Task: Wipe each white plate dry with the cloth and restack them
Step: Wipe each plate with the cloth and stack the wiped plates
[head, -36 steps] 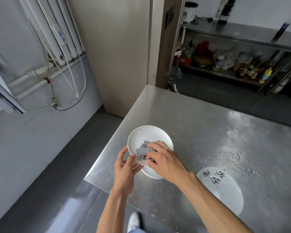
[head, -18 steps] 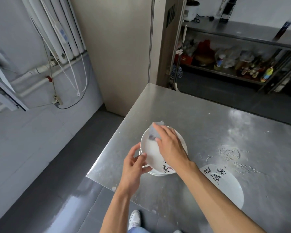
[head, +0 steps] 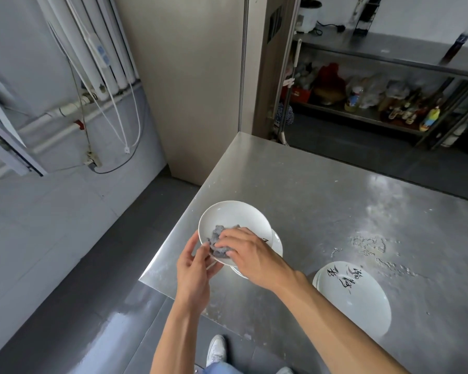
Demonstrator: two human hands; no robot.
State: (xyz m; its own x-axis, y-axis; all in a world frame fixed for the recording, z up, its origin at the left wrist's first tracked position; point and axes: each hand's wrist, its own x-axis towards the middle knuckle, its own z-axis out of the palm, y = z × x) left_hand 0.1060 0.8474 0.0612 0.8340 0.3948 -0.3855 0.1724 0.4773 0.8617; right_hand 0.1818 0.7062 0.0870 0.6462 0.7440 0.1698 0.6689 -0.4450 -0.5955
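A white plate is held tilted just above the near left corner of the steel table. My left hand grips its near rim. My right hand presses a crumpled grey cloth onto the plate's near inner face. Under the held plate the rim of another white plate shows, resting on the table; how many lie there is hidden. To the right sits a white plate with black brush lettering, on the table by my right forearm.
Water smears and droplets mark the table right of the plates. The table's left edge and near corner drop to a dark floor. A beige wall panel stands behind the table, and a steel shelf with bottles is at the back right.
My right hand swept the cloth from the plate's far rim back to its near side. The plate tilted and shifted slightly left in my left hand.
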